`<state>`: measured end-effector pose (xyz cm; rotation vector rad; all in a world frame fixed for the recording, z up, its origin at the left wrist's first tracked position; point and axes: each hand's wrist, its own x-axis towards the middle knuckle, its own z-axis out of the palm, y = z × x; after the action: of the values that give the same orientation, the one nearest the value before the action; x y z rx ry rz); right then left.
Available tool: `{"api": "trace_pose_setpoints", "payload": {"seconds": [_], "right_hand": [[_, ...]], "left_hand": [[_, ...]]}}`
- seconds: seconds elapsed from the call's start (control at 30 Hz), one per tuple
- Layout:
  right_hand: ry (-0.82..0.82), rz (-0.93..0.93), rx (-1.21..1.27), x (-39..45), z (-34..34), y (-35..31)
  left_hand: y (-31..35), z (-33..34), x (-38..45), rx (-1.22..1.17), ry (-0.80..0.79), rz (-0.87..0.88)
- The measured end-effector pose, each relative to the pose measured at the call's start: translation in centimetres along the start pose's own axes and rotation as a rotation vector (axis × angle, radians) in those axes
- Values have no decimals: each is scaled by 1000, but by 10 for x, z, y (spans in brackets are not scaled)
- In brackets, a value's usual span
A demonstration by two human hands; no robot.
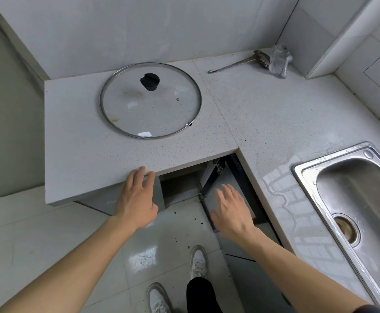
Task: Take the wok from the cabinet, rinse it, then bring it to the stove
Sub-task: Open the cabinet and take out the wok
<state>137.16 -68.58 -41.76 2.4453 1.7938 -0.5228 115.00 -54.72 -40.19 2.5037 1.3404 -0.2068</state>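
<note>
Where the speckled grey countertop (263, 114) turns its inner corner, a gap is left between the front edge of the lower slab and the side run holding the steel sink (352, 199), and an opened cabinet door (227, 190) is seen angled out below that corner, with the dark cabinet opening (180, 184) beside it. Open tiled floor (49, 233) is spread to the left and behind, where two white shoes are planted. No wok is visible anywhere; only a glass lid (150, 100) with a black knob is laid flat on the slab, well apart from both hands, and whether the wok is inside the shadowed cabinet cannot be told. The left hand (137, 199) is held flat, fingers straight and spread, its fingertips (139, 171) overlapping the slab's front edge. The right hand (229, 208) is likewise spread and empty, held over the opened door. A rusty hooked tool and a mesh scrubber are lying in the far corner.
</note>
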Motion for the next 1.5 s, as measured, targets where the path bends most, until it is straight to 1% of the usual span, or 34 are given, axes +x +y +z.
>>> {"api": "trace_pose_setpoints", "payload": {"seconds": [0.1,0.13,0.17,0.2,0.23,0.3,0.33,0.37,0.43,0.5,0.57,0.67,0.77,0.9,1.0,1.07,1.17,1.23,1.3,1.43,1.5], "right_hand": [[107,-112,128,12,-14,-26],[141,-149,160,17,-18,-34],[164,-182,186,22,-21,-42],[177,-212,202,29,-25,-49],[178,-239,202,36,-27,-55],[156,-279,166,51,-30,-64],[142,-295,139,59,-31,-66],[128,-310,114,65,-31,-67],[96,-337,90,76,-30,-66],[73,-367,91,85,-29,-63],[67,-390,78,91,-26,-59],[58,-410,-4,96,-21,-54],[66,-402,-76,98,-16,-55],[87,-374,-92,101,-15,-62],[71,-363,-94,101,-16,-65],[73,-361,-97,101,-18,-66],[85,-360,-104,103,-19,-66],[71,-356,-111,102,-17,-67],[58,-350,-112,98,-16,-68],[34,-331,-78,89,-15,-71],[19,-323,-51,80,-16,-74]], "left_hand": [[1,8,-18,-171,167,41],[2,12,-22,-254,197,34],[4,17,-23,-376,201,-20],[6,20,-21,-544,168,-128],[10,21,-17,-767,109,-274],[14,23,-5,-1298,40,-566],[15,25,1,-1536,28,-660],[16,26,6,-1734,30,-718],[18,28,15,-2031,73,-785],[18,27,25,-2181,153,-822],[18,27,34,-2224,231,-865],[17,30,44,-2307,368,-951],[18,33,52,-2366,458,-1008],[23,35,57,-2464,548,-991],[26,38,54,-2451,555,-935],[26,39,52,-2385,522,-946],[26,41,46,-2254,460,-1027],[26,47,39,-2158,458,-1081],[29,54,31,-1995,471,-1129],[41,61,12,-1556,488,-1228],[43,62,-2,-1440,488,-1243]]}}
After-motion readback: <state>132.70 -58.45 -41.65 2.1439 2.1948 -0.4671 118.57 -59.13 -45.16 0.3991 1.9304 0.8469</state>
